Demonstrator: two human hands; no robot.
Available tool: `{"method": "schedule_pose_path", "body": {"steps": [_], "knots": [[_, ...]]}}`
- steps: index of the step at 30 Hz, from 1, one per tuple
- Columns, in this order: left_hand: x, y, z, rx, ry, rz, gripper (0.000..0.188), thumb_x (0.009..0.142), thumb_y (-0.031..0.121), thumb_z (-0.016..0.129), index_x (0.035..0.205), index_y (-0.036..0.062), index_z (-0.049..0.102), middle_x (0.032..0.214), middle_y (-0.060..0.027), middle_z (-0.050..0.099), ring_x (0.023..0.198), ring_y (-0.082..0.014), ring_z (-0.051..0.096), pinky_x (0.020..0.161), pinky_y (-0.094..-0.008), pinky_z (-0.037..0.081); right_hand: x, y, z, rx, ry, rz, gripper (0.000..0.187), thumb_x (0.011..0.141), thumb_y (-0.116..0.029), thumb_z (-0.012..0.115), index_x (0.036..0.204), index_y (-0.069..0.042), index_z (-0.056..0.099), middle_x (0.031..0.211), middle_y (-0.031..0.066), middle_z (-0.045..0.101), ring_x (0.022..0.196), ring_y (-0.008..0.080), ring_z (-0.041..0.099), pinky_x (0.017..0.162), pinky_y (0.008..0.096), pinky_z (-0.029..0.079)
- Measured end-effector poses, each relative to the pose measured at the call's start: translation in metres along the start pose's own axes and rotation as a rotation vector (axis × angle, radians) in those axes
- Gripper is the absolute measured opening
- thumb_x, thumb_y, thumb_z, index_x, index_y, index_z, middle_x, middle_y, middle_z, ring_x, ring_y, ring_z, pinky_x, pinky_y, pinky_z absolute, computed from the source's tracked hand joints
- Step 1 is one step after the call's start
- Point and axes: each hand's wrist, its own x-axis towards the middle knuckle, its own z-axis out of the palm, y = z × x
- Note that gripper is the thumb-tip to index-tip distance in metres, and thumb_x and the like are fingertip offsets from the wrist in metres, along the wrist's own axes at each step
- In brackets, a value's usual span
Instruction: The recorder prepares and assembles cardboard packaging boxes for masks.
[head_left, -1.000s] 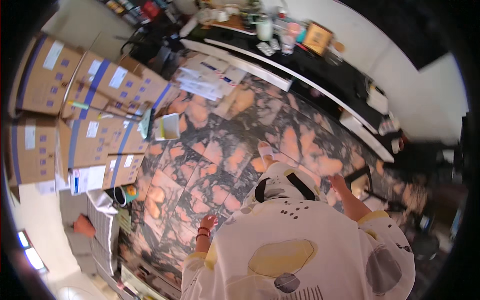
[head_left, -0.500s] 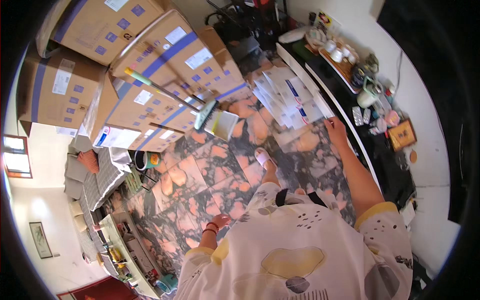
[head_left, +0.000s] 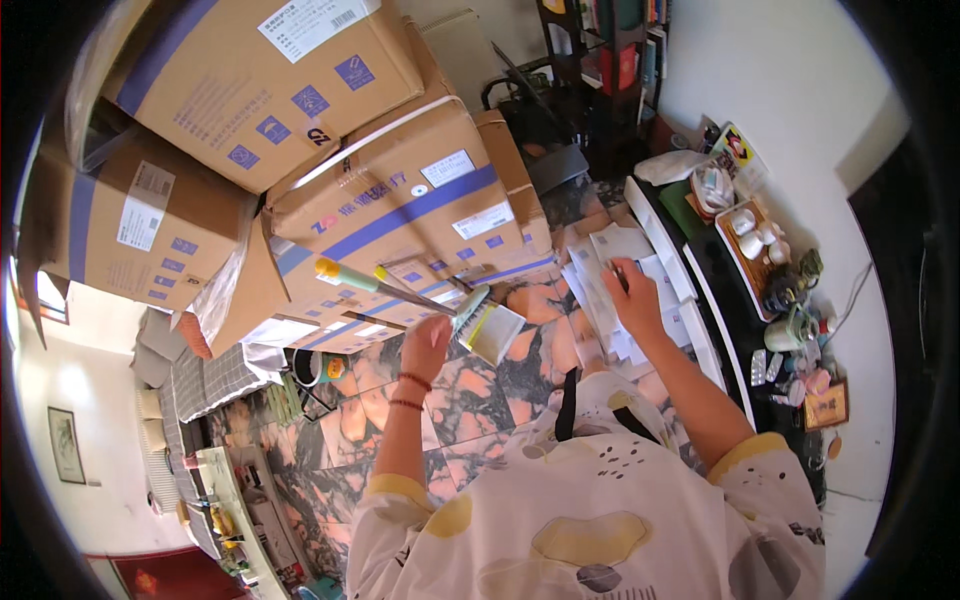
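Observation:
My left hand (head_left: 427, 345), with two bracelets at the wrist, is raised just below a broom (head_left: 345, 277) with a yellow-and-green handle end. Its fingers are loosely bent and hold nothing that I can see. The broom's light-green head (head_left: 472, 303) rests by a white dustpan (head_left: 493, 335), in front of the stacked cardboard boxes (head_left: 400, 210). My right hand (head_left: 637, 300) is held out over the white papers (head_left: 600, 290) on the floor, its fingers bent and apart. A dark gap shows between them, and no held thing can be made out.
A long low cabinet (head_left: 690, 250) runs along the right, carrying a tray of white cups (head_left: 755, 235), jars and a wooden-framed piece (head_left: 826, 406). A dark bookshelf (head_left: 610, 80) stands at the back. To the left are a bin (head_left: 308, 368), a sofa and a shelf unit.
I have moved forward, so the boxes, broom and papers look nearer. My left hand has risen toward the broom, and my right hand has come away from the cabinet edge to above the papers.

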Motion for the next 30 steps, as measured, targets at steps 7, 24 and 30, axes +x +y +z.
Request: {"method": "schedule_pose_path", "body": {"steps": [7, 24, 30], "knots": [[0.215, 0.120, -0.070, -0.072, 0.276, 0.190, 0.015, 0.080, 0.014, 0.064, 0.092, 0.0042, 0.061, 0.085, -0.0110, 0.062, 0.077, -0.0271, 0.062, 0.068, -0.0357, 0.050, 0.153, -0.048, 0.054, 0.218, -0.060, -0.166, 0.026, 0.084, -0.019, 0.061, 0.105, -0.004, 0.057, 0.068, 0.0130, 0.059, 0.058, 0.0214, 0.055, 0.054, 0.0316, 0.043], [0.351, 0.132, -0.109, 0.131, -0.303, -0.113, 0.026, 0.079, 0.028, 0.067, 0.080, 0.0029, 0.061, 0.066, -0.0036, 0.058, 0.063, -0.0113, 0.052, 0.059, -0.0263, 0.043, 0.272, -0.132, 0.082, 0.179, -0.380, -0.401, 0.028, 0.084, -0.018, 0.060, 0.107, -0.006, 0.051, 0.073, 0.0192, 0.061, 0.068, 0.0373, 0.060, 0.059, 0.0434, 0.046], [0.354, 0.125, -0.106, -0.011, -0.260, -0.052, 0.023, 0.078, 0.025, 0.065, 0.080, 0.0026, 0.063, 0.071, -0.0066, 0.061, 0.066, -0.0156, 0.056, 0.062, -0.0286, 0.044, 0.279, -0.142, 0.080, -0.029, -0.406, -0.408, 0.025, 0.083, -0.022, 0.059, 0.103, -0.008, 0.053, 0.075, 0.0184, 0.062, 0.070, 0.0378, 0.060, 0.061, 0.0465, 0.046]]}}
